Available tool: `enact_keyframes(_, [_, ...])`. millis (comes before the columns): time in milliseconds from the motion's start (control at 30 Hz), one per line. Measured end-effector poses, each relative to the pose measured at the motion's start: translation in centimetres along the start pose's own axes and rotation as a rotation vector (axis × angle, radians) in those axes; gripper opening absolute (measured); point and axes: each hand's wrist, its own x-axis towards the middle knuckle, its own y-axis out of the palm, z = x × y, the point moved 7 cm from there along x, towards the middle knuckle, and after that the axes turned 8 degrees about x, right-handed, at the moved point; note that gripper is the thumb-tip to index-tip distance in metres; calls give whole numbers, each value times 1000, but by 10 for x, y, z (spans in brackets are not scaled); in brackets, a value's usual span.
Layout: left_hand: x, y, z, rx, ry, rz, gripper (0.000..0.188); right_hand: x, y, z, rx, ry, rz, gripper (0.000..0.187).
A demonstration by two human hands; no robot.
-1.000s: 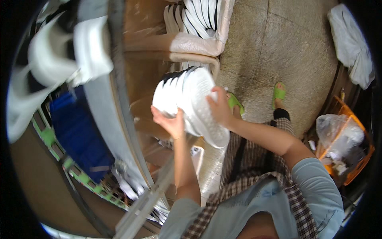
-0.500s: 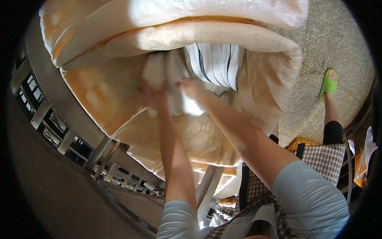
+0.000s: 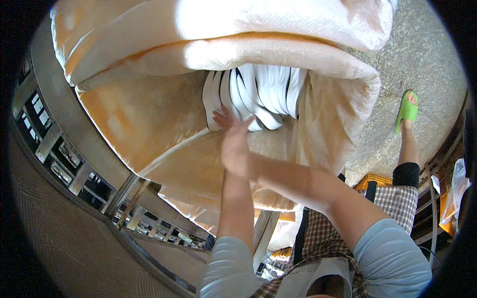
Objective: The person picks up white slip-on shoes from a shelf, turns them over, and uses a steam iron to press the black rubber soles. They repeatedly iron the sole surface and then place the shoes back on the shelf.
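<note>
Several long, curved white pieces with dark edges, shaped like shoe soles (image 3: 276, 89), stand side by side in a row inside a large cream padded sack (image 3: 159, 114). At the row's left end, my left hand (image 3: 226, 120) has its fingers spread against the lower part of the pieces, with nothing in its grasp. My right forearm crosses over my left one. My right hand (image 3: 235, 151) lies over the left wrist and partly hides it. Motion smears its fingers, so their pose is unclear.
The sack's thick folded rim (image 3: 278, 52) bulges over the far side of the pieces. A green slipper (image 3: 408, 110) is on a foot on the speckled floor (image 3: 367, 154) at right. An orange crate (image 3: 375, 180) sits near my checked apron (image 3: 392, 203). Metal frame bars (image 3: 121, 193) run at left.
Blurred white pieces at the left now stand still in line with the others. My right hand has swung left across my left wrist, and my left hand has shifted slightly right.
</note>
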Motion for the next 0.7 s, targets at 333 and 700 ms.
enact_keyframes(333, [-58,-45,-3,73,-17,119,88,-212,-80,-49,694,-583,-350,20])
enact_keyframes(700, [-412,-282,-221,-140,650,-217,62,-495,-187,-250,460,95,-238,17])
